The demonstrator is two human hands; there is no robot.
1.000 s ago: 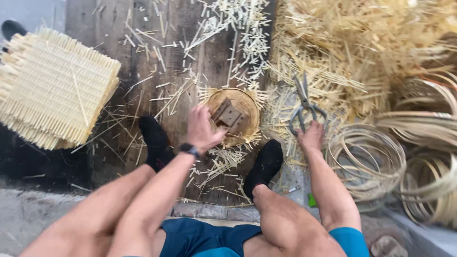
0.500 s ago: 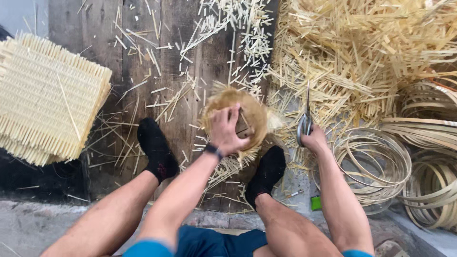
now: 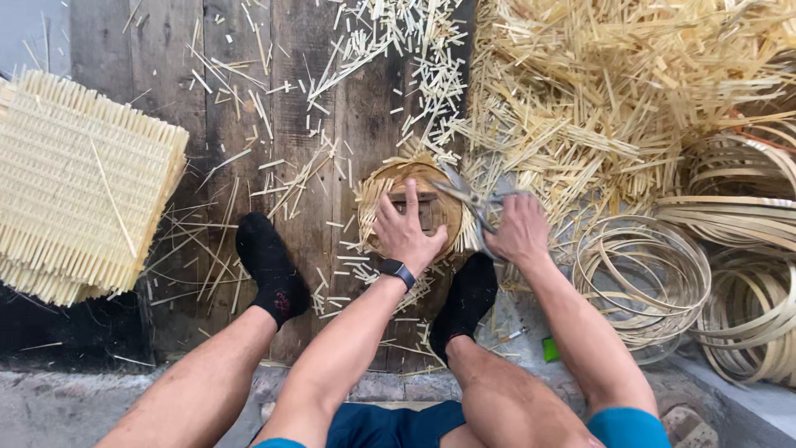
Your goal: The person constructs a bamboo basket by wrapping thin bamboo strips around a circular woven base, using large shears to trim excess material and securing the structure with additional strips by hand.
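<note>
Small round woven basket [image 3: 377, 192] pressed under left hand [image 3: 404, 234], fingers spread; wooden block inside. Scissors [image 3: 466, 197] gripped by right hand [image 3: 516, 232], fingers curled around handles, blades at pale, ragged rim.

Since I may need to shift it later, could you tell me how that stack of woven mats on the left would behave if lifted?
The stack of woven mats looks light and fairly stiff, being thin flat strips. Loose fringe ends may snap or shed.

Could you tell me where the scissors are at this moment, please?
In the head view, the scissors are right of centre, held in the right hand, blades at the round woven basket's right rim.
</note>
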